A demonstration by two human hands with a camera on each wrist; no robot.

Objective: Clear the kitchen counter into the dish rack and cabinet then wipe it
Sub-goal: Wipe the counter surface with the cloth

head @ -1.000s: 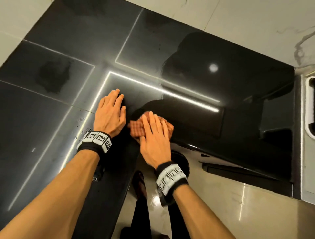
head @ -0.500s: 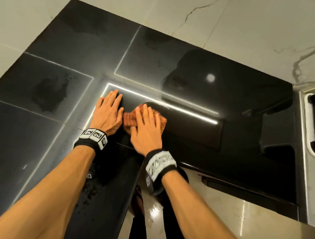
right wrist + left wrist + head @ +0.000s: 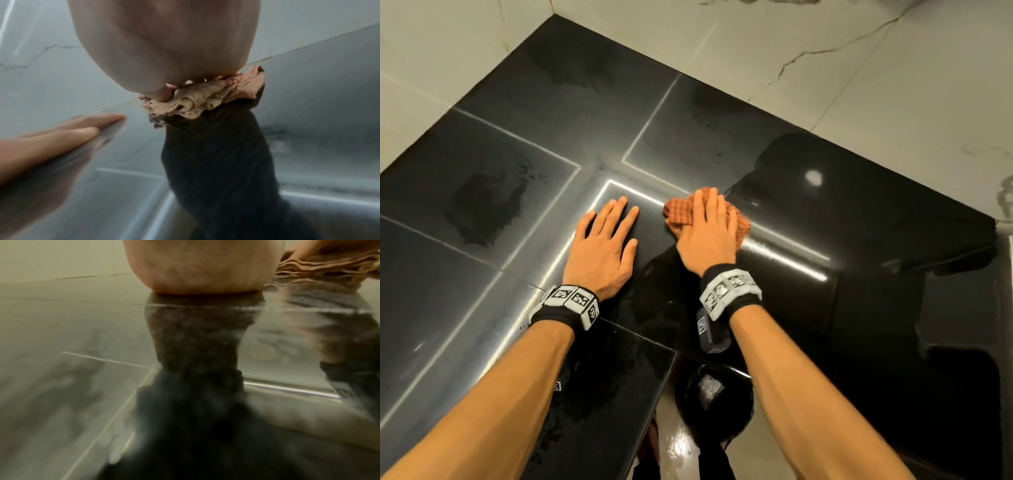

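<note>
An orange checked cloth (image 3: 677, 215) lies bunched on the glossy black counter (image 3: 825, 308) near its inner corner. My right hand (image 3: 707, 233) lies flat on top of the cloth with straight fingers, pressing it down. The cloth's folds (image 3: 205, 97) bulge out under the palm in the right wrist view, and its edge (image 3: 320, 266) shows at the top right of the left wrist view. My left hand (image 3: 602, 243) rests flat on the counter just left of the cloth, fingers spread and holding nothing; its fingers (image 3: 68, 129) appear blurred in the right wrist view.
The L-shaped counter meets pale marble wall tiles (image 3: 825, 68) at the back and left. Damp patches (image 3: 486, 209) mark the left part of the counter. Its front edge (image 3: 664, 377) drops to the shiny floor (image 3: 681, 448) between my arms.
My right hand has slid the cloth away from me and to the right, farther from my left hand. The left hand has stayed flat on the counter. The head view has tilted up toward the wall.
</note>
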